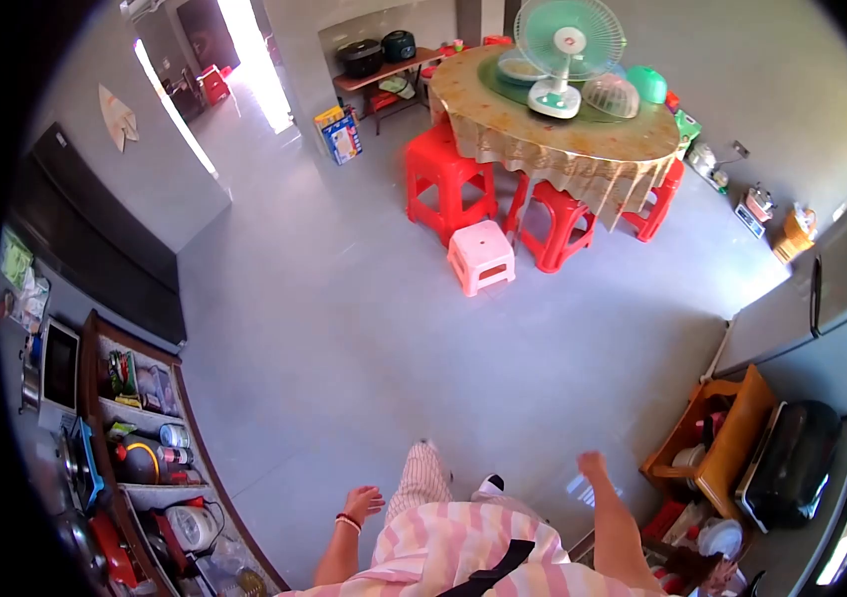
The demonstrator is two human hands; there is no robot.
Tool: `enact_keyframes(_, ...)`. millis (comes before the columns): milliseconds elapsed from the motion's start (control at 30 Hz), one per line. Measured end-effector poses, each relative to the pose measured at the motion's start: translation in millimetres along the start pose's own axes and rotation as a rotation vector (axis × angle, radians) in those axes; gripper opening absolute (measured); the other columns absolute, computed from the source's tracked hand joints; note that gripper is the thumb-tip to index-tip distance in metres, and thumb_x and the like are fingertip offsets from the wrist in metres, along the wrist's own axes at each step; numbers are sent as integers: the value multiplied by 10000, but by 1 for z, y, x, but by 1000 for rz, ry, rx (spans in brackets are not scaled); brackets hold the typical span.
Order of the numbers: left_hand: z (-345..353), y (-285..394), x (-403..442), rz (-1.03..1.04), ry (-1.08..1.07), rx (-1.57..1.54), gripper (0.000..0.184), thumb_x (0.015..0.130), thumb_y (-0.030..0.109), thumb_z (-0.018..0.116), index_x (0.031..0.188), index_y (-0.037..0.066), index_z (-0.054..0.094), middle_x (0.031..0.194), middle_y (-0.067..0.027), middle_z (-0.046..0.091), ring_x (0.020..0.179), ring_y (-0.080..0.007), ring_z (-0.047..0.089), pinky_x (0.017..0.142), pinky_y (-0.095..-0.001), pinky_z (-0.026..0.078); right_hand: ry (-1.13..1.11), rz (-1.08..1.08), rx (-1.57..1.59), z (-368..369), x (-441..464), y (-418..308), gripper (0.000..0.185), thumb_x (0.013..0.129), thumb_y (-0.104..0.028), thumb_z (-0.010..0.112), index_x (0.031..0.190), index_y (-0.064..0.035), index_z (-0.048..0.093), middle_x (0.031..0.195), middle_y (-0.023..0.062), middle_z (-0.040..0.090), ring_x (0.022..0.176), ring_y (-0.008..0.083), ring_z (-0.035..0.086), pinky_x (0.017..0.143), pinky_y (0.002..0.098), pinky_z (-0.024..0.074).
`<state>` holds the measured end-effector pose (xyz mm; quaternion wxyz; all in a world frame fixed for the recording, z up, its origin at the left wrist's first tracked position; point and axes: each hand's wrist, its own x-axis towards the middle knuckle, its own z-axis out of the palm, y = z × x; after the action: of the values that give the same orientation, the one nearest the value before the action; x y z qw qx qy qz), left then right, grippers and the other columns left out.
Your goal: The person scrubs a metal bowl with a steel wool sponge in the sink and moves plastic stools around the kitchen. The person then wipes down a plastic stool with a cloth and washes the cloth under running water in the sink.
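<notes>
Left hand (364, 503) spreads loosely, apart from right hand (592, 465)—whose closure I can't tell. Floor (309, 318) stretches toward eleven—shelving edge (191, 418) at nine, pink stool (480, 246) at twelve.

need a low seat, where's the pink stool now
In the head view, the pink stool stands just right of centre, on the floor in front of the red stools by the table.

Fan (569, 41) on table (458, 85), mesh cover (611, 96) toward right edge. Small stool (481, 244) on floor (344, 318) before near edge. Shelf unit (160, 490) left, rack (735, 433) right.
</notes>
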<state>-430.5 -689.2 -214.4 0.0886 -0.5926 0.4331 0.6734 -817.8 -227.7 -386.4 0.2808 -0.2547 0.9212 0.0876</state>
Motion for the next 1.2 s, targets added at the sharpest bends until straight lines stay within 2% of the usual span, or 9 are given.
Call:
enact_keyframes(33, -1, 7, 9, 0, 4, -19, 281, 849, 208, 600, 1062, 34, 543, 963, -128, 619, 880, -267, 630, 746, -411, 515, 147, -112, -141, -43, 36, -21, 168, 734, -194, 539, 681, -127, 684, 651, 87, 653, 656, 242, 656, 592, 399, 512)
enact_keyframes(67, -2, 15, 20, 2, 5, -37, 286, 850, 204, 599, 1072, 33, 542, 967, -130, 618, 886, -267, 629, 746, -409, 516, 220, 185, 516, -108, 50, -59, 176, 743, -185, 527, 685, -105, 673, 641, 93, 646, 641, 257, 646, 612, 377, 510)
enact_keyframes(233, -58, 17, 97, -167, 46, -53, 298, 845, 219, 579, 1073, 30, 545, 965, -111, 620, 806, -249, 628, 699, -396, 510, 237, -99, 945, -265, 113, -199, 233, 794, -263, 573, 873, -75, 686, 640, 83, 646, 589, 168, 630, 613, 324, 506)
enact_keyframes(400, -129, 85, 160, -217, 107, -133, 260, 828, 207, 579, 1034, 51, 552, 943, -97, 630, 761, -228, 611, 684, -401, 503, 57, -115, 799, -240, 172, -250, 216, 784, -242, 578, 880, -83, 688, 689, 86, 654, 558, 151, 620, 548, 295, 505)
enact_keyframes(533, -138, 228, 190, -241, 224, -21, 410, 820, 225, 601, 1190, 74, 514, 1159, -157, 547, 1020, -305, 554, 778, -499, 487, -97, 151, 896, -212, 179, -243, 194, 767, -235, 584, 838, -84, 684, 650, 69, 635, 523, 143, 606, 485, 305, 505)
enact_keyframes(733, -95, 428, 235, 32, 156, 281, 610, 805, 258, 629, 1345, 110, 388, 1290, -142, 466, 1195, -347, 413, 898, -536, 415, -504, 15, 350, -122, 205, -228, 118, 734, -134, 564, 701, -74, 660, 690, 79, 666, 517, 212, 640, 532, 338, 547)
enact_keyframes(767, -90, 448, 250, 62, 129, 278, 604, 806, 257, 630, 1343, 109, 395, 1282, -139, 473, 1180, -339, 429, 892, -528, 421, -378, -196, 311, -183, 190, -234, 144, 752, -98, 530, 709, -71, 664, 673, 82, 660, 451, 205, 616, 479, 327, 535)
enact_keyframes(833, -69, 493, 267, 55, 83, 235, 567, 811, 259, 625, 1318, 102, 425, 1259, -131, 484, 1146, -321, 455, 880, -509, 432, -336, 94, 625, -277, 195, -271, 165, 780, -143, 526, 739, -63, 664, 724, 113, 663, 570, 249, 652, 541, 369, 544)
enact_keyframes(1200, -11, 538, 344, -207, 77, 352, 509, 865, 380, 529, 1270, 75, 477, 1233, -82, 515, 1053, -282, 508, 836, -482, 434, -490, 431, 1413, -431, 360, -302, 212, 822, -193, 491, 874, -50, 639, 829, 116, 663, 693, 263, 647, 646, 378, 532)
